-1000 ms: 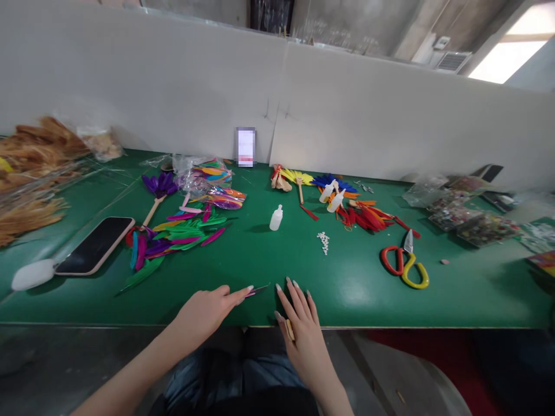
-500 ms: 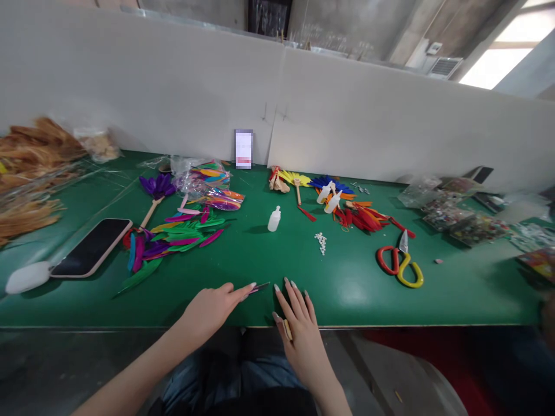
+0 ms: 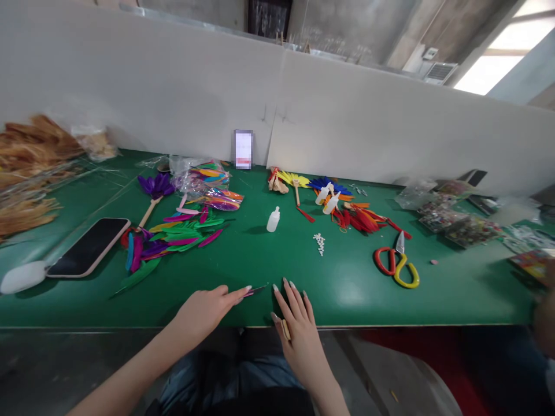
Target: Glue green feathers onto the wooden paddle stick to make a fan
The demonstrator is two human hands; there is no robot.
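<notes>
My left hand [image 3: 208, 309] is closed in a pinch on slim, pointed tweezers [image 3: 255, 291], pink-purple near the fingertips and grey at the tip. The tip points right, low over the green table, close to the fingers of my right hand [image 3: 297, 320]. Those fingers stretch forward onto the tabletop, while a small tan wooden piece [image 3: 285, 330] is tucked between thumb and palm. Ahead of both hands stand a small white dropper bottle [image 3: 273, 220] and a scatter of small white beads [image 3: 319, 244].
Scissors [image 3: 399, 263] with red and yellow handles lie at right, bagged beads [image 3: 472, 228] beyond. Colourful feathers [image 3: 186, 234], a purple feather fan [image 3: 156, 186] and a black-screened phone [image 3: 89, 248] lie left. Two more bottles [image 3: 332, 203] lean on red feathers [image 3: 364, 218]. A person's arm [image 3: 544, 323] shows at far right.
The view has shifted slightly. My left hand with the tweezers has drawn a little to the left; my right hand stays almost still.
</notes>
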